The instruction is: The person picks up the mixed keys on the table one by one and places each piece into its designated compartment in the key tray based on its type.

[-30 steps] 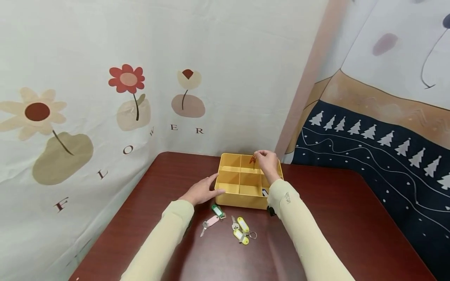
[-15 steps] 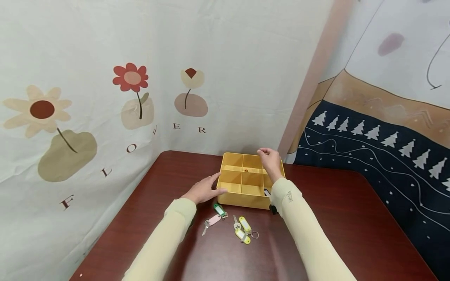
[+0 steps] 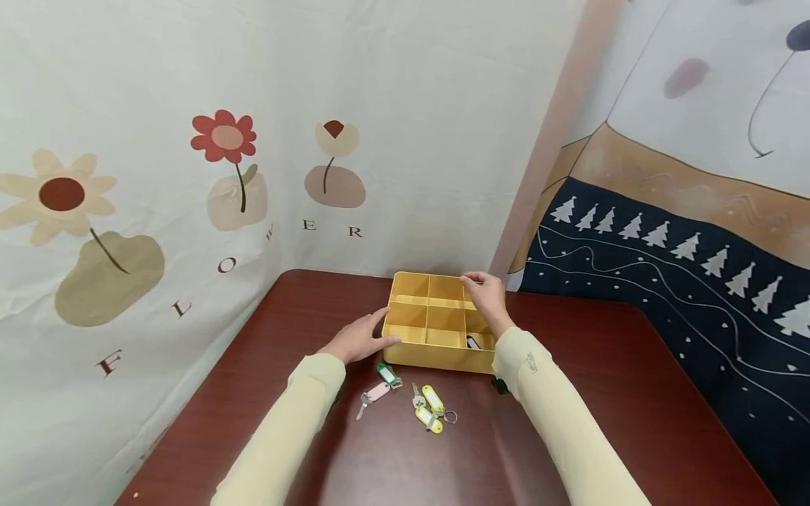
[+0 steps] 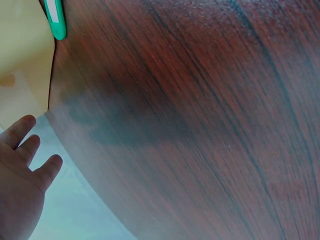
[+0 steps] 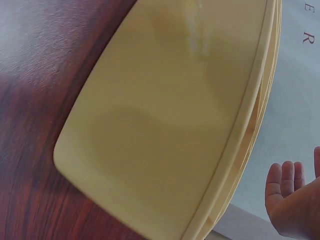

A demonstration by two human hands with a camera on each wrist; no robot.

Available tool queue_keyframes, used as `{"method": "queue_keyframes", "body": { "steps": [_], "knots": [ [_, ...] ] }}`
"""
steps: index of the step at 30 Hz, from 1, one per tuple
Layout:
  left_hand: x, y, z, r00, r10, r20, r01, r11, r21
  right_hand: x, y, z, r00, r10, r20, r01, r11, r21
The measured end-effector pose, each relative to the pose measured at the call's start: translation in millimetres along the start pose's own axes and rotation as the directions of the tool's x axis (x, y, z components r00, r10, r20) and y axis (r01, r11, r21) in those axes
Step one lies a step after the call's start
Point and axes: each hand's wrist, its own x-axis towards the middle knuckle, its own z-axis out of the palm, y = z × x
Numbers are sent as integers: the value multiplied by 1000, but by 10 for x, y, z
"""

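At the left, the bare left hand (image 3: 357,340) lies against the near left corner of the box, fingers straight and released, thumb along the front. That light brace seems right for steadying it; squeezing could flex the wall.

Just in front, on the dark reddish-brown wood-grain tabletop (image 3: 392,471), lie an oblong pale pink key tag (image 3: 378,392) with a silver key, then an oblong green key tag (image 3: 387,375) with a white label. Sleeves are best lifted clear of them. Next come two oblong yellow key tags (image 3: 433,398) with metal keys, near each other; lifting one could drag the other if they are linked.

Behind stands the yellow plastic six-compartment box (image 3: 436,356), a dark key tag (image 3: 472,342) with a white label in its front right compartment.

Rightmost, the bare right hand (image 3: 489,296) is above the back right part. Its fingers look relaxed and released, nothing visible in them; whether they touch the rim, I cannot tell. A high wrist should clear the dividers.
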Motion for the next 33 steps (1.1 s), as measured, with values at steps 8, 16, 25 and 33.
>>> {"method": "queue_keyframes", "body": {
  "steps": [8,16,25,33],
  "knots": [
    [5,-48,-1,1000,3,7,-3,1000,-12,-128,33,-36,997,-13,82,15,999,-29],
    [48,-40,-14,1000,-1,18,1,1000,8,-235,62,-50,994,-23,107,22,1000,7],
    [66,-55,10,1000,11,21,-12,1000,6,-325,89,-78,992,-11,124,3,998,60],
    [62,-33,6,1000,22,13,-21,1000,-10,-476,76,-80,989,-31,146,20,997,77]
  ]
}}
